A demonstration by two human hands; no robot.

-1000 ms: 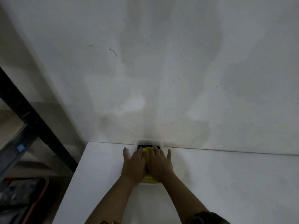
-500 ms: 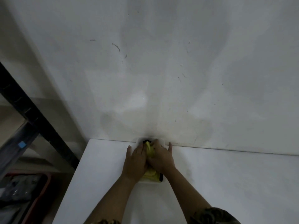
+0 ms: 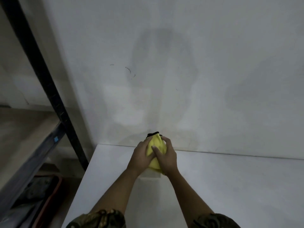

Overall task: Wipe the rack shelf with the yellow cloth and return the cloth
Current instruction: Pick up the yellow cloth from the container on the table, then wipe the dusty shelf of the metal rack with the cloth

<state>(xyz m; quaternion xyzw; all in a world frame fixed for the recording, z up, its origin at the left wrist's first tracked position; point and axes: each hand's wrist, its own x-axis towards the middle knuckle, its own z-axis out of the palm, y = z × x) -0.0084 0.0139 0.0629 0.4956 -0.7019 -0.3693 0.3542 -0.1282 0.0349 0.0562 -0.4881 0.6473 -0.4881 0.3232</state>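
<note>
A yellow cloth point(image 3: 156, 145) with a black trim at its top is bunched up between both of my hands, lifted above a white tray point(image 3: 149, 176) on the white table point(image 3: 230, 186). My left hand point(image 3: 141, 155) grips its left side. My right hand point(image 3: 167, 157) wraps its right side, thumb across the front. The rack shelf point(image 3: 21, 129) is a brown board in a dark metal frame at the left, with a black upright post point(image 3: 49, 89).
A white wall point(image 3: 181, 63) rises right behind the table's far edge. Under the rack shelf at the lower left sits a red-rimmed bin point(image 3: 49, 199) with dark contents. A gap separates the table's left edge from the rack.
Both hands had lain flat on the cloth in the tray; they have gathered it and lifted it up. The camera view has shifted, showing more of the rack at the left.
</note>
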